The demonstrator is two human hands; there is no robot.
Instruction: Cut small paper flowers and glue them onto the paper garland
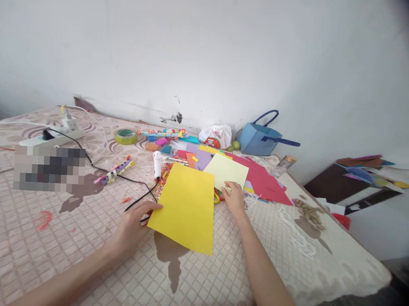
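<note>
A bright yellow sheet of paper (188,207) is pinched at its left edge by my left hand (134,220), thumb on top and fingers underneath. To its right, my right hand (233,198) grips the lower edge of a pale yellow-green sheet of paper (228,170), with fingers bent around it. Yellow scissor handles (217,197) show between the two sheets. Behind the yellow sheet stands a white glue gun (157,165) with a black cord. Red paper sheets (266,181) and a purple sheet (194,157) lie partly under the pale sheet.
A power strip (50,138) with cords sits at the left. Clear tape (125,136), a decorated purple stick (114,171) and a blue bag (258,138) are further back. White string (296,235) and peanuts (309,212) lie at the right, near the table edge.
</note>
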